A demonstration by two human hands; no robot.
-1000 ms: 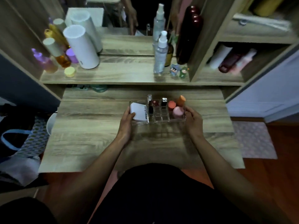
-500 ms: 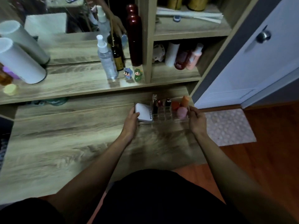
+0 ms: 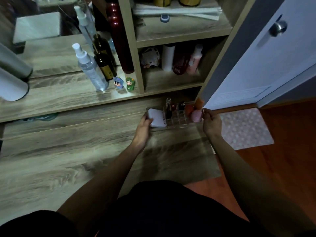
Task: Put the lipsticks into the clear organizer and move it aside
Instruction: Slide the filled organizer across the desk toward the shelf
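The clear organizer sits at the far right of the wooden table, close to the shelf unit's foot. Lipsticks stand upright in its back slots, beside a white compact, an orange sponge and a pink sponge. My left hand grips the organizer's left end by the compact. My right hand holds its right end, fingers curled on the wall.
On the shelf above stand a spray bottle, a dark bottle, a tall red bottle and two small figurines. More bottles fill the cubby. A white door and a floor mat lie to the right.
Both hands have carried the organizer from the table's middle to its right end, near the shelf unit. The view has swung right with it.
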